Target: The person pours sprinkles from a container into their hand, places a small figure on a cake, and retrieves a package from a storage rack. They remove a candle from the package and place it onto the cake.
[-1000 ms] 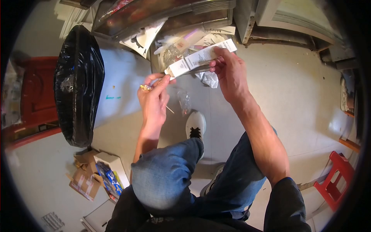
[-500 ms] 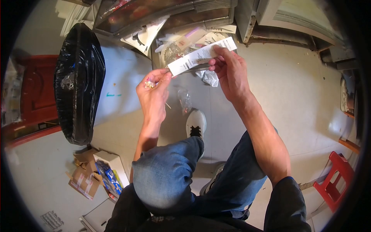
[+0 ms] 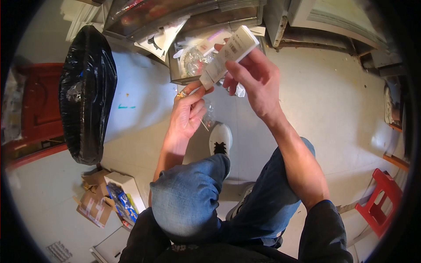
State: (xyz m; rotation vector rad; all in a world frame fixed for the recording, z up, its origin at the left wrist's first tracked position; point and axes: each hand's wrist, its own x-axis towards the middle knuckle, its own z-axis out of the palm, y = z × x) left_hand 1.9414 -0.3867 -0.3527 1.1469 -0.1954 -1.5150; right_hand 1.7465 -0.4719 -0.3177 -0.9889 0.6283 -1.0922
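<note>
A long, narrow white box (image 3: 230, 53) with printed text and a barcode is tilted over the drawer, its upper end pointing right. My right hand (image 3: 258, 81) grips it from the right, thumb on the near side. At the box's lower end is my left hand (image 3: 189, 111), closed, its fingertips touching or very near that end. A small shiny gold item (image 3: 182, 94) shows at the left fingers, too small to name. A thin white stick (image 3: 204, 125) pokes out from the same palm; whether the two are joined is hidden.
An open drawer (image 3: 172, 72) of clear plastic packets sits beneath the hands. A black plastic bag (image 3: 87, 96) stands left, with cardboard boxes (image 3: 94, 204) below it. A red stool (image 3: 380, 204) is at right. A clear packet (image 3: 210, 111) lies by my shoe (image 3: 220, 139).
The white box has turned from nearly level to steeply tilted, showing its side and barcode. My left hand has shifted right and slightly down, its fingers curling more.
</note>
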